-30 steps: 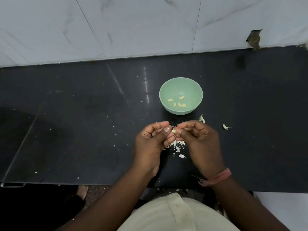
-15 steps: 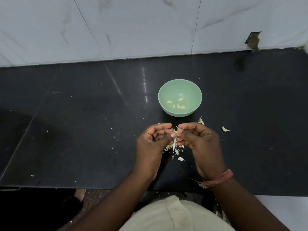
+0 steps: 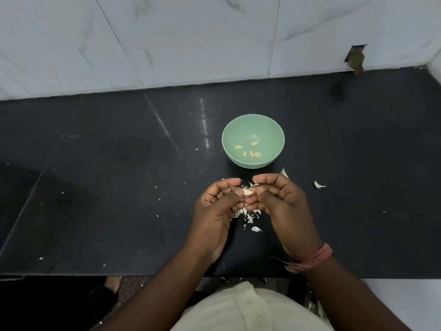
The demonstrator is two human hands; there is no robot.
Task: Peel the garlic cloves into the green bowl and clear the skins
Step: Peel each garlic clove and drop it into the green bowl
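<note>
Head view: both hands' fingers [image 3: 238,195] pinching garlic clove [image 3: 247,192] just before green bowl [image 3: 229,139].

Garlic clove [image 3: 247,192] between both hands' fingers [image 3: 238,194], near green bowl [image 3: 253,123]

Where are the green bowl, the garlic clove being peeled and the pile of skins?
green bowl [image 3: 274,130]: head view, bare inner wall.
garlic clove [image 3: 247,192]: head view, exposed middle.
pile of skins [image 3: 249,217]: head view, pile's centre.
</note>
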